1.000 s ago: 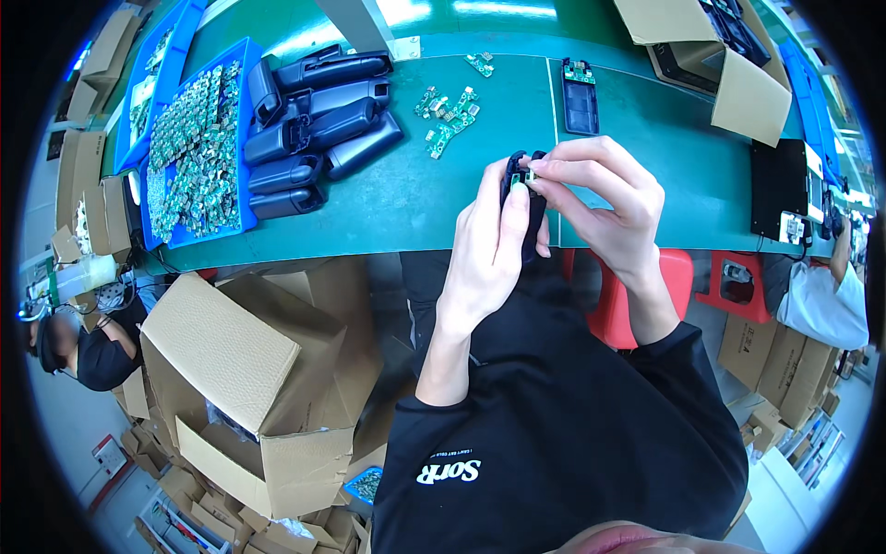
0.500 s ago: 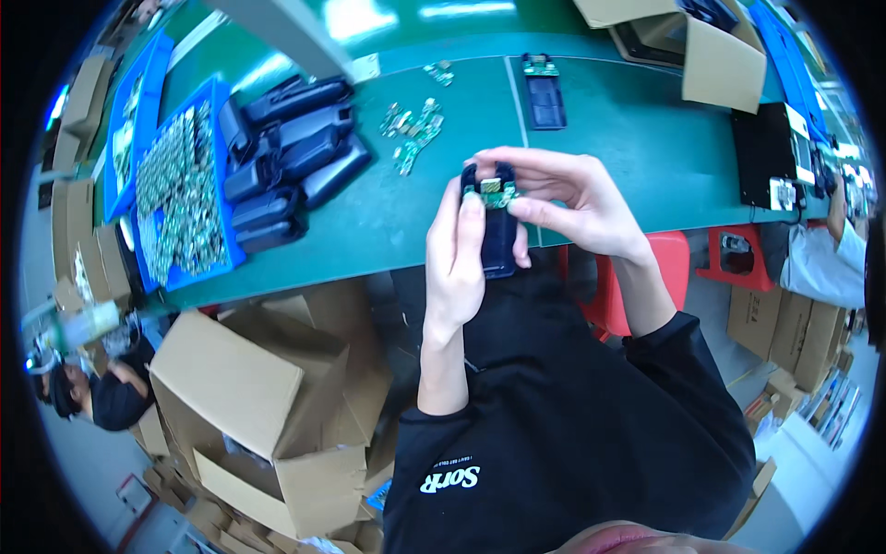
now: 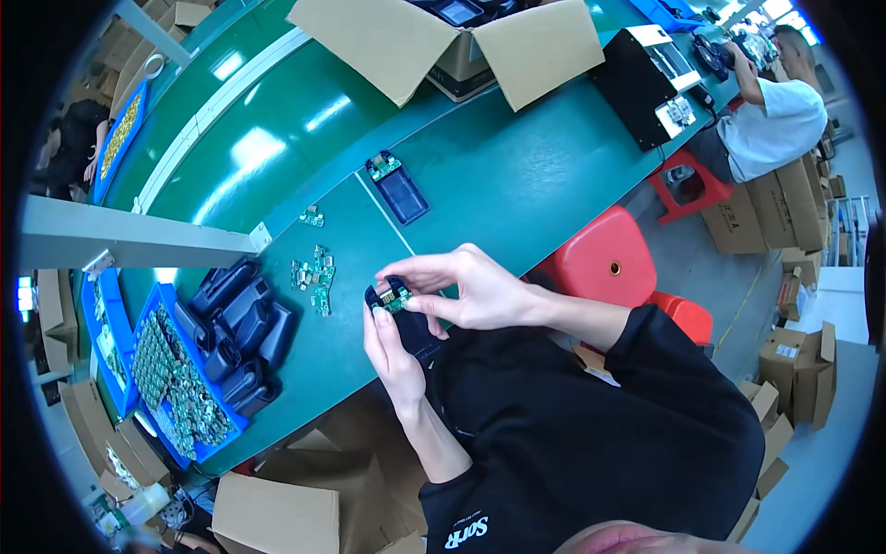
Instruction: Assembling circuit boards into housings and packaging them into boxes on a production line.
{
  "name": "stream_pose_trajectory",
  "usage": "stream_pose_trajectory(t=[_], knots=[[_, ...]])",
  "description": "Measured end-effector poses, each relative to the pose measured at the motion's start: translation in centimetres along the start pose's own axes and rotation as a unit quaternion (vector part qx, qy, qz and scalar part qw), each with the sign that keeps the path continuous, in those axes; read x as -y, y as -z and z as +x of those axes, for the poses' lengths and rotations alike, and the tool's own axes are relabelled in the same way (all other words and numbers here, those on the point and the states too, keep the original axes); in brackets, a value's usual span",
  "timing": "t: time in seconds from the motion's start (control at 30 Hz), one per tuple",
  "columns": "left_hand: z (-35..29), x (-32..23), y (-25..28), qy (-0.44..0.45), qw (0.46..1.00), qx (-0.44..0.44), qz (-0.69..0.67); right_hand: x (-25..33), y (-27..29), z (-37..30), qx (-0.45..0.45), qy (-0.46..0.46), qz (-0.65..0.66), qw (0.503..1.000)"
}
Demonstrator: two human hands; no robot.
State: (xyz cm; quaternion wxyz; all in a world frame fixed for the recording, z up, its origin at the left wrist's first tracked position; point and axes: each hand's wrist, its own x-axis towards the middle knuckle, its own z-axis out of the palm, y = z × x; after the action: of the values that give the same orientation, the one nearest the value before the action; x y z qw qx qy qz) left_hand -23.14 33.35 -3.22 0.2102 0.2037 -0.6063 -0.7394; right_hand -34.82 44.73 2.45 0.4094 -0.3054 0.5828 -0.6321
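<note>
Between both hands, close to the table's near edge, is a black plastic casing (image 3: 420,338) with a small green circuit board (image 3: 393,300) at its far end. My left hand (image 3: 399,367) grips the casing's left side, thumb by the board. From the right, my right hand (image 3: 475,288) wraps round it, and its thumb touches the board's right edge. A similar open casing (image 3: 404,196) with a board in it lies farther off on the green table (image 3: 517,175). Several loose circuit boards (image 3: 321,272) are left of my hands.
Black casings (image 3: 249,323) are piled at the left, beside a blue tray (image 3: 242,425) full of circuit boards. An open cardboard box (image 3: 369,46) sits at the back. A black device (image 3: 632,88) stands far right. Red stools (image 3: 604,263) and a seated person (image 3: 775,120) are on the right.
The view has turned to the right, so the table now runs slantwise. Both hands keep hold of the casing, with the right thumb still at the board.
</note>
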Motion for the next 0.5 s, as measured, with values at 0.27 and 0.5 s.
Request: stream_pose_trajectory(t=[0.27,0.5], knots=[[0.2,-2.9,-1.2,0.096,0.986,0.019,-0.135,0.1,0.9,0.9,0.062,-0.036,0.059,0.996],[0.5,-4.1,-1.5,0.046,0.994,0.028,-0.098,-0.2,0.8,1.3,0.068,-0.006,0.121,0.990]])
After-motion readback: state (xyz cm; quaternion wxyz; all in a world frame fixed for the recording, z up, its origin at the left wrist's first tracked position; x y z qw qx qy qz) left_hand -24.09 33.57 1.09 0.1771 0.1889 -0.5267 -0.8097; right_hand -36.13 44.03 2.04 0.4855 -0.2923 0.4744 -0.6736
